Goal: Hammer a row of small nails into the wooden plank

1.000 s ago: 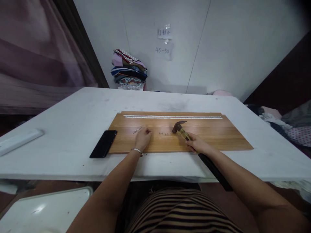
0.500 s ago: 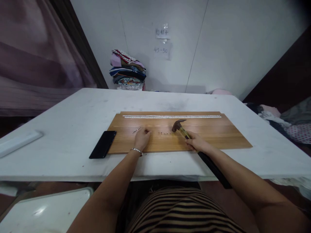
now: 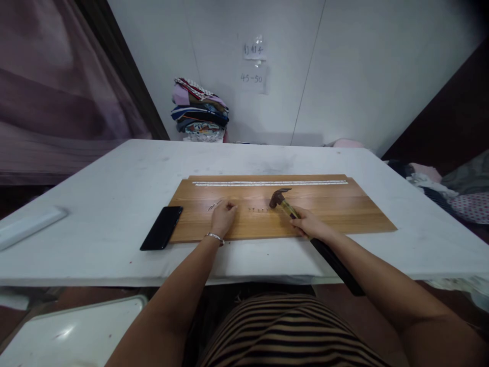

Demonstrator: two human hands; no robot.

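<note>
My right hand (image 3: 307,223) grips a claw hammer (image 3: 284,202) partway along its handle, with the rusty head raised just over the wooden board (image 3: 336,214). To the left of the hammer head, several small nails (image 3: 258,210) stand in a row in the board. My left hand (image 3: 223,215), with a bracelet at the wrist, rests on the board left of that row. Its thumb and fingers are pressed together; whatever they pinch is too small or hidden to make out. A few loose nails (image 3: 214,205) lie beside its knuckles.
Two white marked strips (image 3: 271,183) run along the board's far edge. A black phone (image 3: 161,228) overlaps its left side. The white table (image 3: 114,204) holds a white bar-shaped object (image 3: 30,224) at left. Folded clothes (image 3: 200,109) are stacked at the back against the wall.
Both hands and the hammer hold nearly the same place. The view has shifted very slightly.
</note>
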